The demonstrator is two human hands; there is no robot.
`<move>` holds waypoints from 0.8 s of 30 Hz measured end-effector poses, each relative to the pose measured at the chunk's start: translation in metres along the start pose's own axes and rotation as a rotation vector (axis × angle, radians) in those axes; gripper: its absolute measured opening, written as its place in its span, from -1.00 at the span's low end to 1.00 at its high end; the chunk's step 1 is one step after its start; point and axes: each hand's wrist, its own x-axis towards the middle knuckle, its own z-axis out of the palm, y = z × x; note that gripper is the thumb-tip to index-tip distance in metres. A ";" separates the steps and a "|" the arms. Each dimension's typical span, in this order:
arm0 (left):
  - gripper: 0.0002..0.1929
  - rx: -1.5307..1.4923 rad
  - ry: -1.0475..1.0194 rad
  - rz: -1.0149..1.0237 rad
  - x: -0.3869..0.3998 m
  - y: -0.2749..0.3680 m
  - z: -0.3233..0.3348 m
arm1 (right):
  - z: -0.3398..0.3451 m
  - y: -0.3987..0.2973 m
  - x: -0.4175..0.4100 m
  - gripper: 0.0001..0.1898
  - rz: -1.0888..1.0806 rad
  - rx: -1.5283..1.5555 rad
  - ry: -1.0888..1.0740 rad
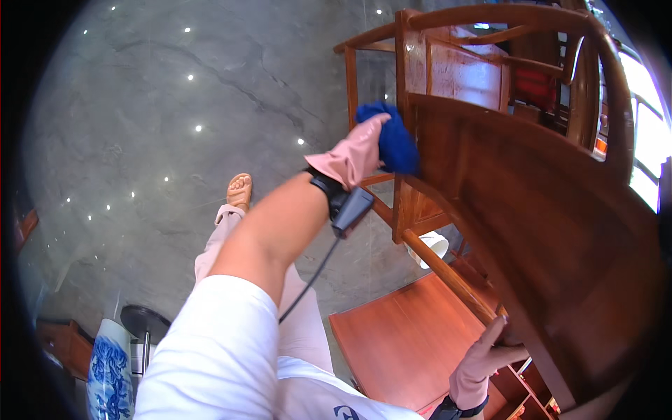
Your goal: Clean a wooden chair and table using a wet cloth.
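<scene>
My left hand [357,149], in a pink glove with a black strap and a small grey device at the wrist, holds a bunched blue cloth [396,142]. The cloth rests against the end of a large, curved, reddish-brown wooden panel [556,226], near an upright post of the wooden furniture frame [403,68]. At the lower right my right hand [480,357], also gloved in pink, grips the edge of the wooden furniture where a round rail [446,275] meets it. Part of its fingers is hidden by the wood.
Behind the panel stands a wooden chair [464,79]. A white bucket [434,248] is on the floor below the rail, beside a flat wooden cabinet top [404,336]. A blue-and-white porcelain vase [110,367] and a black round-topped stand [144,321] are at the lower left.
</scene>
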 end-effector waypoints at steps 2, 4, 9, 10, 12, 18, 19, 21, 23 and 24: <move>-0.78 0.112 -0.179 0.187 -0.018 0.046 -0.021 | -0.004 0.000 -0.003 -0.54 0.104 0.072 -0.120; -0.81 0.340 -0.364 0.337 -0.061 0.082 -0.014 | -0.016 -0.006 0.004 -0.54 0.203 0.120 -0.256; -0.63 1.005 -0.114 0.433 -0.215 0.159 -0.043 | -0.008 -0.014 0.014 -0.60 0.175 0.105 -0.215; -0.57 0.962 -0.120 0.366 -0.236 0.171 -0.061 | -0.010 -0.023 0.022 -0.63 0.084 0.089 -0.237; -0.42 1.186 0.131 0.322 -0.292 0.188 -0.059 | -0.019 -0.029 0.032 -0.65 0.007 0.072 -0.246; -0.44 1.016 0.469 0.477 -0.373 0.186 -0.098 | -0.016 -0.013 0.019 -0.51 -0.024 -0.095 -0.289; -0.43 0.873 0.441 0.472 -0.379 0.181 -0.097 | -0.013 -0.007 0.016 -0.51 -0.022 -0.106 -0.283; -0.34 1.173 0.586 0.491 -0.386 0.185 -0.115 | -0.009 -0.008 0.011 -0.50 0.009 -0.098 -0.276; -0.31 1.477 0.639 0.420 -0.402 0.194 -0.079 | -0.011 -0.010 0.006 -0.51 0.062 -0.182 -0.301; -0.30 1.574 0.602 0.387 -0.404 0.205 -0.068 | -0.010 -0.011 0.005 -0.51 0.090 -0.182 -0.291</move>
